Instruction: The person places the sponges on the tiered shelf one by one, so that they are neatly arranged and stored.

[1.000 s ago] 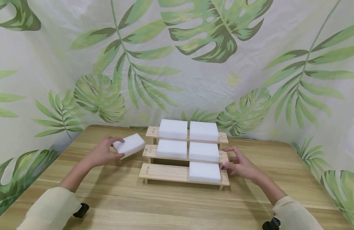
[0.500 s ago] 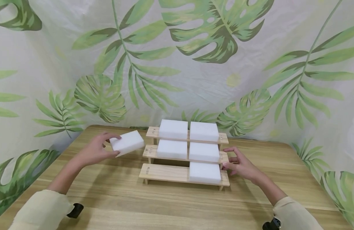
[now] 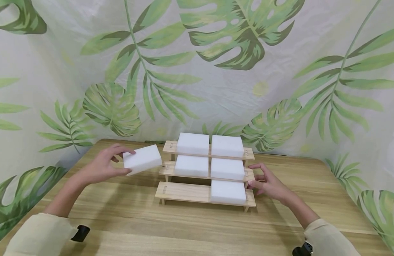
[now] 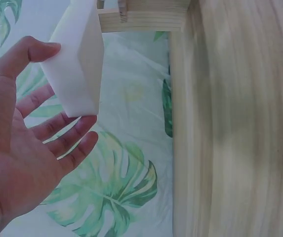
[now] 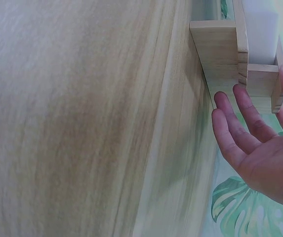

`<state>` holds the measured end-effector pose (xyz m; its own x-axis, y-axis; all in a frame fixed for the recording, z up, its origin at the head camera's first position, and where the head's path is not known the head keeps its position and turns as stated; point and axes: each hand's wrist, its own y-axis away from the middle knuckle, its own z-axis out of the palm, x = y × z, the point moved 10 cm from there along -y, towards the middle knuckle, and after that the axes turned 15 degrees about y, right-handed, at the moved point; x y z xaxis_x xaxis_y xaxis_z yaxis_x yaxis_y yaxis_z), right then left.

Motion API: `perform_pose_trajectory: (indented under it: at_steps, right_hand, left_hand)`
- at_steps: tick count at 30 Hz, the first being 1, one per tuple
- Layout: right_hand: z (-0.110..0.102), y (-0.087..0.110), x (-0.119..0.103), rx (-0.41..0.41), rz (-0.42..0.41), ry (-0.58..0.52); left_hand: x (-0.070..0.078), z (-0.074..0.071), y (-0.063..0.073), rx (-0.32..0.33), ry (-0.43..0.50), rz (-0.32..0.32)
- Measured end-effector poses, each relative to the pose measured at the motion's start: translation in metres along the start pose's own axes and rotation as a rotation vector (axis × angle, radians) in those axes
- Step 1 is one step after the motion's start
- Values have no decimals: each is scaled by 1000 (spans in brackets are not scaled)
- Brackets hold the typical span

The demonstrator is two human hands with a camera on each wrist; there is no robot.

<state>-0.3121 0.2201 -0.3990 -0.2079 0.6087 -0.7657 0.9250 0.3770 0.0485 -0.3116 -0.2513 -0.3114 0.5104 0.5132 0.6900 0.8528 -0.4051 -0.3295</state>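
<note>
My left hand [image 3: 102, 167] pinches a white foam block [image 3: 144, 159] between thumb and fingers. The block is held tilted above the table, left of a three-tier wooden stand [image 3: 184, 192]. In the left wrist view, the thumb lies on one face of the foam block [image 4: 77, 64] and fingertips reach its lower edge. On the stand's other side, my right hand [image 3: 268, 183] holds the right end of the middle tier, thumb in front and index finger behind. The right wrist view has its remaining fingers extended beside the stand [image 5: 215, 44].
White foam blocks sit in pairs on the top tier [image 3: 250, 153] and middle tier [image 3: 165, 167]. The bottom tier carries one block [image 3: 228, 191] on its right half; its left half is bare wood. A leaf-print cloth [image 3: 222, 92] hangs behind the wooden table [image 3: 197, 231].
My left hand has drawn back to the left and slightly up with the foam block, which has also turned a little. The right hand and the stand look unmoved.
</note>
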Motion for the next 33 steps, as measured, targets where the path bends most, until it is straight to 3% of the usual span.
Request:
perform_pose_trajectory:
  at_steps: [13, 19, 33]
  right_hand:
    - [1, 1, -3, 1, -18, -8]
    - [1, 2, -4, 5, -11, -10]
    - [2, 1, -2, 4, -9, -24]
  left_hand:
    - [20, 2, 3, -36, 54, 93]
    - [31, 6, 3, -64, 75, 149]
    - [53, 21, 1, -122, 158, 215]
